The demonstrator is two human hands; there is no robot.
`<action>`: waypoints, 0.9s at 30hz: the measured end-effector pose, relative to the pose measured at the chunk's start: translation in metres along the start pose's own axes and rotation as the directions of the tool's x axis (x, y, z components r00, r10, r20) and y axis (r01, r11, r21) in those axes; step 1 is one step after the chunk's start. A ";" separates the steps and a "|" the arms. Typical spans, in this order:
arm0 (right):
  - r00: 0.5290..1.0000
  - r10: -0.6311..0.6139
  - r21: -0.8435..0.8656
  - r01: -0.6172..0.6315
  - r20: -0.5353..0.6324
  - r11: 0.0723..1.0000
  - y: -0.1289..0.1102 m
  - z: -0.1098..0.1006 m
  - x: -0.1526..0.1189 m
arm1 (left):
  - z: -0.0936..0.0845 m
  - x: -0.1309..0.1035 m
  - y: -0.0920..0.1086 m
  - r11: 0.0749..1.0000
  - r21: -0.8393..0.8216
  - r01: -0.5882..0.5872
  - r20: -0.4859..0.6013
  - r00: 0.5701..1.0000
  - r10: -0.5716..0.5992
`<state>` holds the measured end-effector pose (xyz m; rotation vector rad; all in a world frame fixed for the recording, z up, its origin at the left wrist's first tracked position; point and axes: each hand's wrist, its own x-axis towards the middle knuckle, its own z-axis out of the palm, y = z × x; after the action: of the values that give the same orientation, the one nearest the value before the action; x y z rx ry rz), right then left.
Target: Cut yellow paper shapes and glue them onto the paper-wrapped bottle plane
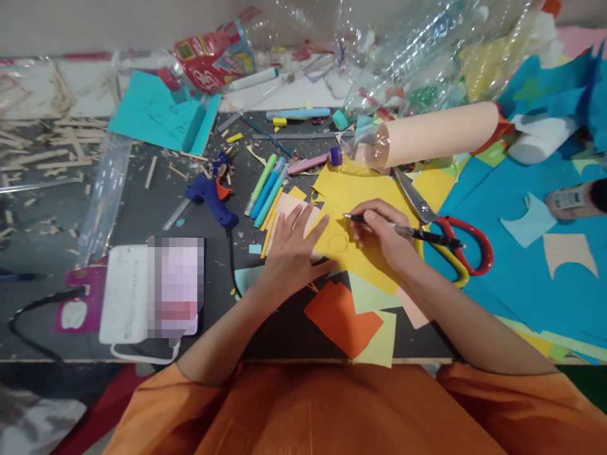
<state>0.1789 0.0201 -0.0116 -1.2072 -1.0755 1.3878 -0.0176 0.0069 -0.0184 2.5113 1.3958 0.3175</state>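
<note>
Right hand [374,230] pinches black pen [429,237] at centre frame, left hand [291,256] spread over pink paper [287,203], yellow sheet [365,193] under pen at centre, bearing drawn circle [338,243], scissors [417,201] right of centre.

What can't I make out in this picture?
Head view:
Phone screen: blurred by pixelation.
Peach paper: partly hidden by the left hand.
Yellow paper: partly hidden by the right hand.
Glue gun: cord lost behind left forearm.
Dark bottle cap: cut off by right edge.
</note>
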 end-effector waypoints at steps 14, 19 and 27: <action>0.999 0.035 -0.189 -0.035 -0.003 0.981 0.000 0.009 0.004 | -0.007 0.002 0.004 1.000 -0.003 0.022 0.081 0.996 -0.022; 0.999 0.033 -0.263 -0.025 0.026 0.964 0.000 0.009 0.005 | -0.007 0.002 0.002 1.000 -0.006 0.022 0.104 0.994 -0.022; 0.997 0.022 -0.304 0.001 0.070 0.953 0.000 0.010 0.007 | -0.008 0.003 0.003 0.999 0.002 0.041 0.134 0.990 -0.041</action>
<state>0.1688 0.0264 -0.0117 -1.3915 -1.3736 1.3142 -0.0159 0.0089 -0.0100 2.4494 1.3923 0.1392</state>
